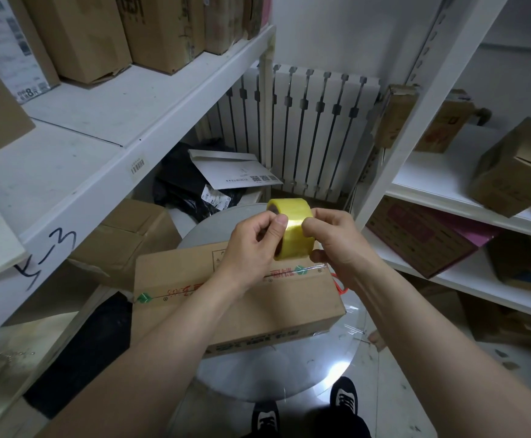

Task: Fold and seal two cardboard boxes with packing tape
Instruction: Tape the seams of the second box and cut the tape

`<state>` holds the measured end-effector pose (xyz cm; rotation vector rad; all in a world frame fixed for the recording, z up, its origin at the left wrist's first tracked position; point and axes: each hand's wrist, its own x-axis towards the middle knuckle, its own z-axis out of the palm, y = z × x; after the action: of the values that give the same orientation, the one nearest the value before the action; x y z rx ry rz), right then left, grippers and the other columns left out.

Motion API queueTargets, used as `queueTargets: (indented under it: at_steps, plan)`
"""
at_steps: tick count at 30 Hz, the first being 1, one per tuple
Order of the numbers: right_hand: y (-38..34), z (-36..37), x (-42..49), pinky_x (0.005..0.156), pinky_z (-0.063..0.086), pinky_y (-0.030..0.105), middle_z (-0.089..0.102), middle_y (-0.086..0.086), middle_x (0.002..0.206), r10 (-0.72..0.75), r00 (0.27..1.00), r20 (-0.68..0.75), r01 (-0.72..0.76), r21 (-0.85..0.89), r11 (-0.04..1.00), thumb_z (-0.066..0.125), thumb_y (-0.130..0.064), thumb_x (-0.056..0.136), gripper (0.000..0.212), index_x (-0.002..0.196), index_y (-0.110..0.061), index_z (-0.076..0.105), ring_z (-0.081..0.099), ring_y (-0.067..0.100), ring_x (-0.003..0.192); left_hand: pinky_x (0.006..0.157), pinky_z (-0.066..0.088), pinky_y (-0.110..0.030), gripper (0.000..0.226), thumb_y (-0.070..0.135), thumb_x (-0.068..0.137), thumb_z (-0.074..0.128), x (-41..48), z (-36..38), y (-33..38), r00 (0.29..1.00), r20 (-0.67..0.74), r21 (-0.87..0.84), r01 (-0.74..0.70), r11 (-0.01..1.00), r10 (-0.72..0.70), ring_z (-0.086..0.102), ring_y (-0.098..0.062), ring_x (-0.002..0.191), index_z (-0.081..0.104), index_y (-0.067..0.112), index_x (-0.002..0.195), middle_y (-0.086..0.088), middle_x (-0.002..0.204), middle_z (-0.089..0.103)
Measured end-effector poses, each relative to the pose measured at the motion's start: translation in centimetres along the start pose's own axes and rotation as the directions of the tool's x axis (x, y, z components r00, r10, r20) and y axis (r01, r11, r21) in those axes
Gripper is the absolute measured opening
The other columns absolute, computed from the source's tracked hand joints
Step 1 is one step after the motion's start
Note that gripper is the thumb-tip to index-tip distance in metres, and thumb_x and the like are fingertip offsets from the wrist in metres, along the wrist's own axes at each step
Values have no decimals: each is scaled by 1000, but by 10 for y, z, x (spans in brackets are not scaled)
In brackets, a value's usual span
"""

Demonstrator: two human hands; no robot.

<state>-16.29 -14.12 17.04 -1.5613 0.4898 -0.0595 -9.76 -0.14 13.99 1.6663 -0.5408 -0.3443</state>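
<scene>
- Right now, you hold the yellow tape roll (292,229) up in both hands, just above the far edge of the cardboard box (242,311).
- Your left hand (251,238) grips the left side of the roll. Its fingers are curled, and the thumb presses flat on the yellow band.
- Your right hand (333,238) pinches the right side of the roll, with the thumb on top and the fingers curled below.
- The cardboard box lies flat on the round glass desk (289,368), under your hands. Its top flaps are closed.
- A seam (194,290) runs across the top of the box, with red print and green marks along it. A shiny strip shows at its right end.
- A thin red thing (340,287) pokes out beside the right end of the box. You cannot tell what it is.
- White shelves (99,121) with more brown boxes stand to your left and right.
- A white radiator (314,128) stands at the far wall. A white envelope (232,170) lies on dark bags (188,191) near it.
- Your black-and-white shoes (344,396) show below the near edge of the desk.
</scene>
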Motion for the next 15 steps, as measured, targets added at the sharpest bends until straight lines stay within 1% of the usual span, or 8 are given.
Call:
queueTargets:
  at_steps: [2, 3, 6, 9, 11, 12, 13, 15]
  plan:
    - [0, 0, 0, 56, 37, 29, 50, -1, 70, -9, 1000, -3, 9, 0, 1000, 58, -16, 76, 13, 65, -21, 60, 46, 20, 72, 64, 48, -60, 53, 58, 88, 51, 1, 0, -1, 1000, 16, 17, -17, 1000, 17, 53, -35, 68, 58, 7, 78, -16, 71, 53]
    - [1, 0, 1, 55, 37, 29, 49, -1, 70, -13, 1000, -6, 13, 4, 1000, 57, -14, 77, 16, 64, -21, 60, 46, 21, 72, 63, 48, -59, 51, 58, 88, 51, 1, 0, -1, 1000, 22, 17, -20, 1000, 20, 51, -30, 67, 57, 9, 76, -11, 69, 51]
    - [2, -1, 1, 55, 37, 29, 50, -2, 68, -20, 1000, 7, 20, 11, 1000, 56, -11, 79, 19, 65, -22, 62, 45, 19, 71, 58, 45, -55, 52, 57, 89, 51, 3, -1, -2, 999, 32, 17, -41, 999, 40, 47, -25, 65, 55, 7, 76, -8, 69, 48]
    - [1, -1, 1, 55, 35, 28, 52, -3, 69, -8, 998, 55, 5, 52, 999, 59, -16, 76, 11, 71, -23, 66, 46, 19, 71, 54, 39, -41, 53, 52, 91, 49, 3, -2, -2, 995, 52, 51, -92, 995, 89, 46, -16, 61, 57, 1, 78, 0, 65, 48]
    - [0, -1, 2, 54, 35, 28, 55, -1, 72, -19, 998, 68, 16, 42, 999, 63, -14, 83, 9, 80, -19, 68, 46, 21, 73, 54, 38, -33, 51, 49, 93, 48, 2, -3, -3, 992, 52, 67, -118, 991, 115, 45, -11, 60, 57, 1, 78, 5, 63, 48]
    - [0, -2, 3, 55, 36, 28, 56, 1, 75, -32, 997, 71, 30, 23, 999, 63, -12, 85, 7, 84, -16, 68, 47, 22, 74, 54, 38, -31, 49, 47, 94, 47, 2, -4, -3, 992, 50, 69, -121, 990, 118, 45, -11, 60, 56, 2, 78, 6, 63, 48]
    - [-1, -2, 3, 55, 37, 28, 56, 3, 77, -45, 996, 78, 45, 10, 999, 64, -13, 82, 6, 86, -14, 68, 48, 22, 74, 54, 37, -30, 46, 46, 95, 47, 2, -4, -4, 992, 46, 71, -120, 990, 117, 45, -10, 60, 55, 4, 77, 8, 63, 48]
    - [-1, -3, 2, 55, 38, 28, 55, 3, 76, -69, 994, 87, 69, 3, 998, 62, -17, 73, 14, 85, -13, 68, 48, 20, 72, 53, 35, -25, 39, 39, 97, 47, 2, -4, -4, 991, 41, 92, -129, 987, 126, 42, -7, 58, 52, 9, 73, 13, 61, 46]
